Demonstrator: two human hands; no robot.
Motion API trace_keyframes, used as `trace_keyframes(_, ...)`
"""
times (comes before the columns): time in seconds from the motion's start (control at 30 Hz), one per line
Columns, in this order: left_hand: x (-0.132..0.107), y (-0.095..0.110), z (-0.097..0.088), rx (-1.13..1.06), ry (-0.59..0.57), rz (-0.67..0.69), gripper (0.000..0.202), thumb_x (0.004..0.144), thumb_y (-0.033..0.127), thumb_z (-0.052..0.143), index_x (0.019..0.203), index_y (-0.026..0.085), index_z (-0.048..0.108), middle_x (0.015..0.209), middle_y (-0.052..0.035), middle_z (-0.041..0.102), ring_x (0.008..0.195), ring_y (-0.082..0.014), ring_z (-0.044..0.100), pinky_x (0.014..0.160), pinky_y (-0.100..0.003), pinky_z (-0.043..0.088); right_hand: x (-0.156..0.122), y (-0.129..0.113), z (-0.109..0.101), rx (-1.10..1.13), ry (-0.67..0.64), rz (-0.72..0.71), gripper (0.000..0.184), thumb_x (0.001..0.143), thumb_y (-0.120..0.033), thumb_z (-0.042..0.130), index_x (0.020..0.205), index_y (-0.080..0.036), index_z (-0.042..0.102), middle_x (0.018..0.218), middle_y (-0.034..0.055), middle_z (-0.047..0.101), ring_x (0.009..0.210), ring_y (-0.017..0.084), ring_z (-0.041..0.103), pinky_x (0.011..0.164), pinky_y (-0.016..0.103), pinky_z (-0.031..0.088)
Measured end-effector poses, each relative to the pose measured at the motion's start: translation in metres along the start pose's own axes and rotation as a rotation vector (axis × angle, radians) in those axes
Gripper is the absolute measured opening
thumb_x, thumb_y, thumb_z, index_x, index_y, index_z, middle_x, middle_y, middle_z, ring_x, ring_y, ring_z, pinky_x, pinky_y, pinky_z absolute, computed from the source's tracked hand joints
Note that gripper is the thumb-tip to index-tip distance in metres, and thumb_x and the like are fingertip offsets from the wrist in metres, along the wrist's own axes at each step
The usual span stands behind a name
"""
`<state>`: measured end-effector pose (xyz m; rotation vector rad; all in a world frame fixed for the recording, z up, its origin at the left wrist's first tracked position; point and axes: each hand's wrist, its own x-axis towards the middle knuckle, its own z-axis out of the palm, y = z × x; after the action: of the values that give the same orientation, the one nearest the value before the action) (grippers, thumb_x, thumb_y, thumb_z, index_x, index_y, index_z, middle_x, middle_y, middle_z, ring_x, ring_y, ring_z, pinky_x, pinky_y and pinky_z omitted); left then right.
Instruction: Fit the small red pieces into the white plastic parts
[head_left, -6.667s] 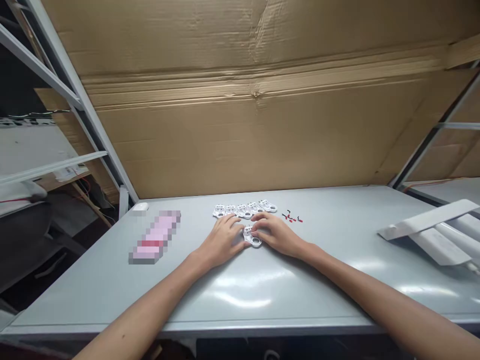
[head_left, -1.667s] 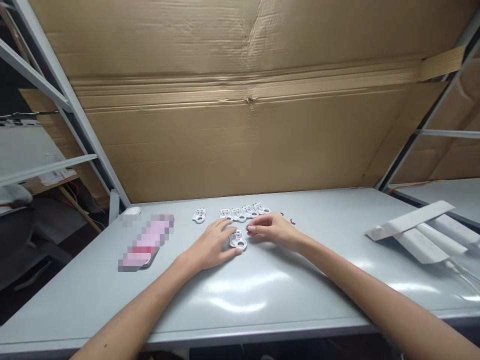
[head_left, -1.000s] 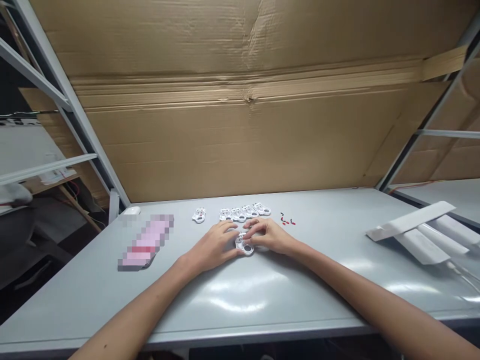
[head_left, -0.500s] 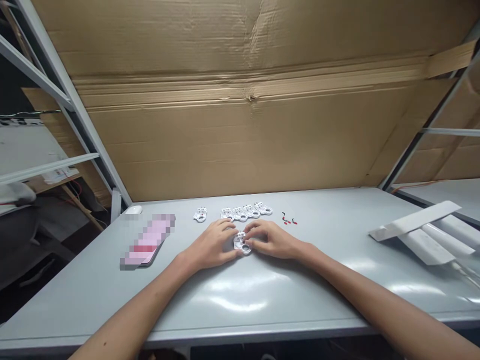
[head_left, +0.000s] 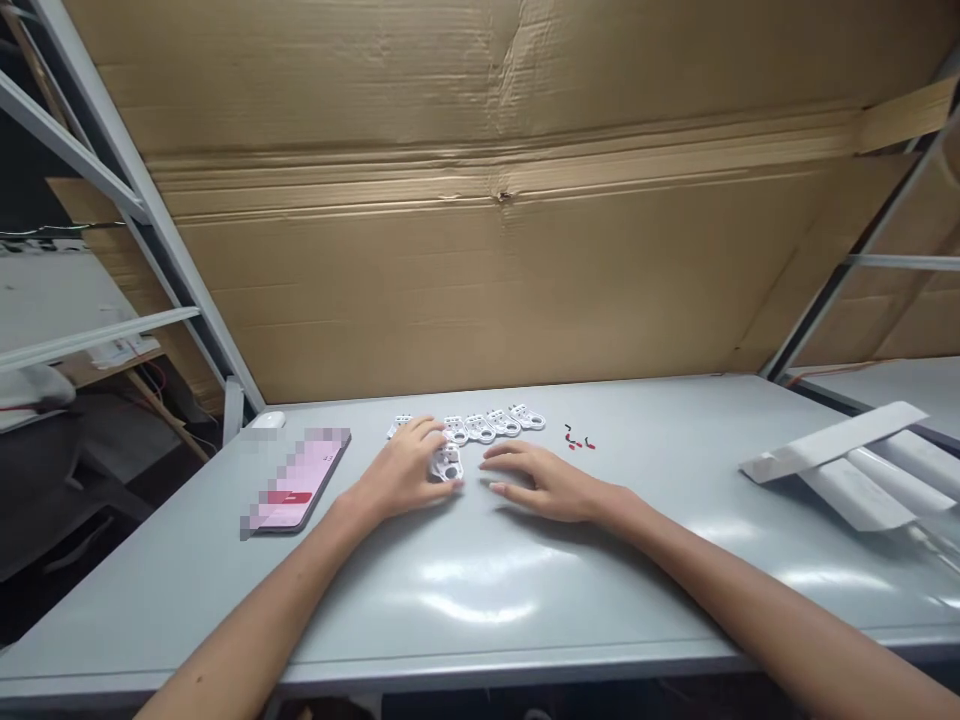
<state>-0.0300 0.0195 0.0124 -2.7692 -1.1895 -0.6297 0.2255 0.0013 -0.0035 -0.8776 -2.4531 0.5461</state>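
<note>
Now, through the head camera, I see my left hand (head_left: 403,468) holding one white piece (head_left: 444,464) between thumb and fingers, over the gray table (head_left: 607,570). My right hand (head_left: 551,484) is just beside it, fingers spread, with nothing in them. Four more white pieces (head_left: 501,421) sit in a row behind. Small red and black bits (head_left: 577,444) lie to their right.
</note>
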Motion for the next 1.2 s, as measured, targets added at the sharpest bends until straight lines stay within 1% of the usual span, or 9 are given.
trace_keyframes(0.07,0.0,-0.014,-0.001,0.036,0.009,-0.065,0.044,0.08,0.046,0.067,0.112,0.015,0.063,0.13,-0.0169,0.057,0.13,-0.0346,0.045,0.107,-0.049,0.04,0.001,0.002,0.001,-0.009,0.004,-0.001,0.035,0.096,-0.039,0.05,0.123,-0.023,0.065,0.127,0.0118,0.061,0.116,0.026,0.057,0.101,0.043,0.044)
trace_keyframes(0.13,0.001,-0.027,0.0,0.068,0.009,-0.13,0.046,0.081,0.044,0.065,0.115,0.013,0.062,0.133,-0.0178,0.055,0.13,-0.034,0.046,0.108,-0.047,0.04,0.001,0.003,0.002,-0.012,-0.003,0.001,0.033,0.095,-0.038,0.051,0.121,-0.023,0.065,0.125,0.0117,0.062,0.115,0.026,0.057,0.101,0.043,0.045)
trace_keyframes(0.23,0.002,-0.04,0.005,0.069,0.024,-0.164,0.045,0.081,0.042,0.063,0.115,0.013,0.062,0.132,-0.0177,0.055,0.125,-0.0329,0.05,0.106,-0.046,0.041,0.002,0.004,0.004,-0.018,-0.012,0.005,0.032,0.095,-0.037,0.052,0.118,-0.021,0.066,0.123,0.012,0.062,0.113,0.025,0.058,0.1,0.042,0.045)
trace_keyframes(0.33,0.003,-0.047,0.013,0.03,0.045,-0.166,0.047,0.082,0.043,0.059,0.12,0.015,0.06,0.132,-0.0156,0.055,0.125,-0.0323,0.051,0.106,-0.045,0.041,0.003,0.003,0.005,-0.023,-0.009,0.006,0.031,0.095,-0.037,0.051,0.115,-0.021,0.067,0.12,0.0118,0.063,0.111,0.025,0.059,0.098,0.041,0.046)
trace_keyframes(0.47,0.004,-0.051,0.022,-0.003,0.013,-0.152,0.049,0.085,0.045,0.056,0.125,0.017,0.058,0.135,-0.0147,0.054,0.129,-0.0328,0.047,0.109,-0.046,0.038,0.003,0.003,0.005,-0.037,-0.006,0.002,0.03,0.095,-0.038,0.052,0.114,-0.021,0.068,0.12,0.0118,0.063,0.109,0.026,0.059,0.097,0.042,0.047)
trace_keyframes(0.67,0.003,-0.055,0.03,0.011,-0.063,-0.207,0.055,0.092,0.052,0.048,0.133,0.016,0.053,0.146,-0.0153,0.046,0.139,-0.0334,0.035,0.113,-0.05,0.032,0.003,0.0,0.004,-0.053,-0.018,0.013,0.03,0.095,-0.037,0.051,0.115,-0.021,0.067,0.119,0.012,0.063,0.109,0.025,0.059,0.097,0.041,0.047)
trace_keyframes(0.87,0.004,-0.057,0.032,0.03,-0.094,-0.243,0.058,0.096,0.049,0.04,0.139,0.011,0.045,0.147,-0.0178,0.044,0.141,-0.0333,0.033,0.114,-0.051,0.029,0.003,0.0,0.003,-0.04,-0.015,0.008,0.03,0.095,-0.037,0.051,0.114,-0.021,0.067,0.121,0.0119,0.062,0.109,0.026,0.059,0.097,0.043,0.047)
trace_keyframes(1.1,0.007,-0.055,0.034,0.034,-0.055,-0.237,0.048,0.096,0.044,0.04,0.133,0.015,0.049,0.141,-0.0163,0.051,0.138,-0.0333,0.038,0.111,-0.051,0.033,0.002,0.0,0.002,-0.054,-0.016,0.006,0.03,0.095,-0.037,0.051,0.114,-0.021,0.068,0.12,0.0117,0.062,0.109,0.025,0.059,0.096,0.041,0.047)
trace_keyframes(1.2,0.007,-0.054,0.034,0.032,-0.053,-0.232,0.048,0.096,0.044,0.04,0.134,0.015,0.047,0.142,-0.0165,0.05,0.138,-0.0324,0.038,0.111,-0.051,0.032,0.003,-0.001,0.003,-0.057,-0.019,0.011,0.03,0.095,-0.038,0.051,0.113,-0.022,0.068,0.121,0.0117,0.062,0.109,0.026,0.059,0.096,0.042,0.048)
